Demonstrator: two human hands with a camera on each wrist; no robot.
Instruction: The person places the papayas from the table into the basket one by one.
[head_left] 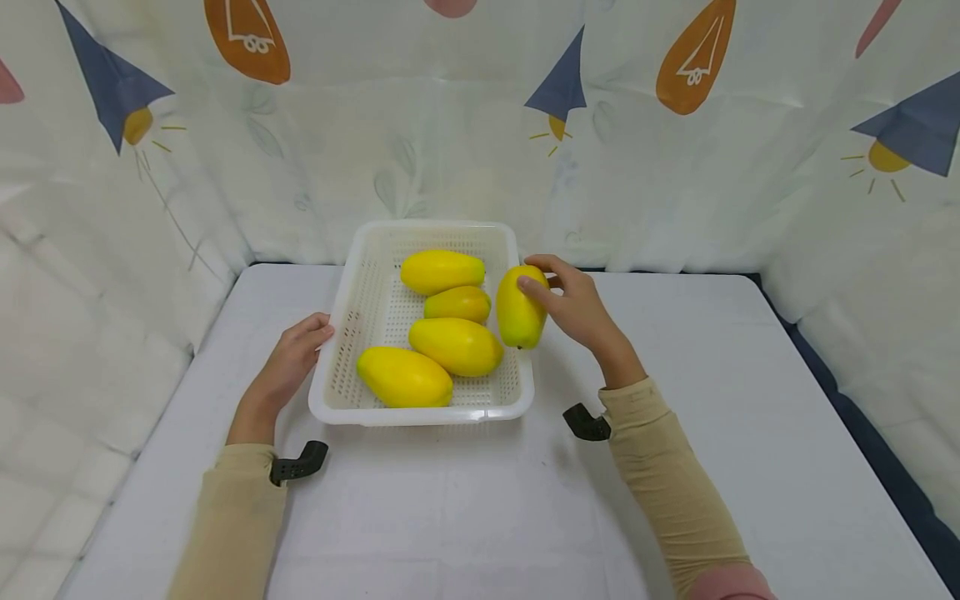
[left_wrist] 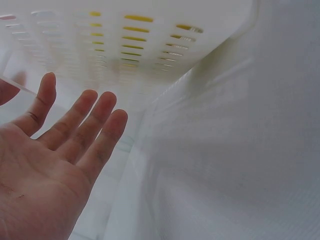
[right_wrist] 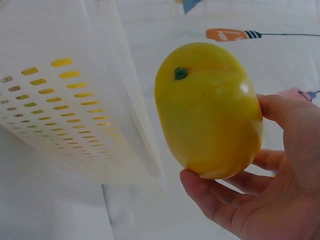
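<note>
My right hand (head_left: 573, 304) holds a yellow mango (head_left: 521, 307) at the right rim of a white plastic basket (head_left: 427, 417), thumb on one side and fingers on the other. In the right wrist view this mango (right_wrist: 207, 110) shows a small green stem and stands beside the perforated basket wall (right_wrist: 55, 100). At the basket's left rim, my left hand (head_left: 296, 358) grips the edge; its fingers (left_wrist: 102, 107) stretch out beneath the rim along the outer wall. Inside lie several more yellow mangoes, among them one at the front (head_left: 405, 379) and one at the back (head_left: 442, 272).
A white cloth covers the table (head_left: 450, 508) under the basket. Behind it and along both sides hang pale curtains (head_left: 450, 150) printed with rockets and orange shapes. Each wrist carries a black camera mount (head_left: 300, 462).
</note>
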